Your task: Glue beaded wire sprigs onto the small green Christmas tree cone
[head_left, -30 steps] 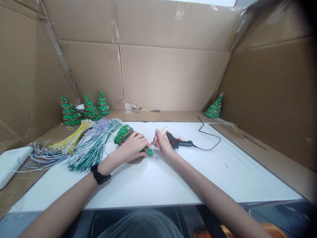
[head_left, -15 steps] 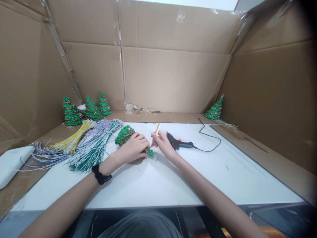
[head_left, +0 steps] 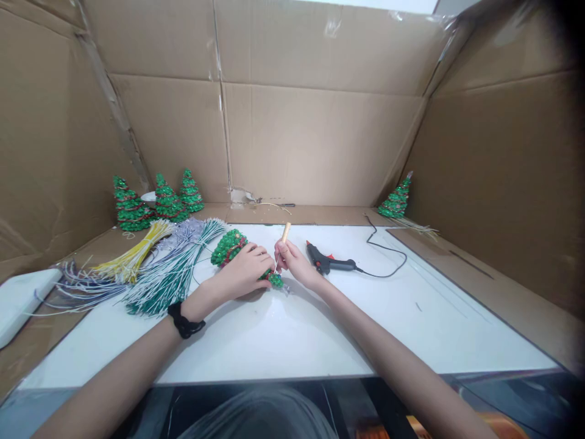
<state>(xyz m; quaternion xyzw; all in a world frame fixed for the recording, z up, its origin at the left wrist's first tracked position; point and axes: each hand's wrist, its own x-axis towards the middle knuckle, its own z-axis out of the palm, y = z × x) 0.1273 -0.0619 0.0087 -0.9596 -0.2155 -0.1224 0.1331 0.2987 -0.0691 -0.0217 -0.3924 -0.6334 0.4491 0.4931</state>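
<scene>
A small green beaded Christmas tree (head_left: 230, 244) with red trim lies on its side on the white tabletop, its tip toward the right. Wrapped over its middle is my left hand (head_left: 247, 268), which hides part of the tree. My right hand (head_left: 292, 261) is closed around an awl (head_left: 286, 232) with a wooden handle and a thin metal shaft. That shaft slants down to the tree near its tip, beside my left fingers. Whether the point is inside the beads I cannot tell.
A black glue gun (head_left: 326, 261) with its cord lies right of my hands. Left are bundles of green-and-white wires (head_left: 176, 274) and yellow wires (head_left: 137, 250). More beaded trees (head_left: 169, 201) stand behind them; another tree (head_left: 397, 198) is at the back right. Cardboard walls (head_left: 320, 134) surround the table.
My right hand has shifted slightly left with the awl, and the awl's shaft now shows reaching down to the tree near its tip. My left hand stays on the tree.
</scene>
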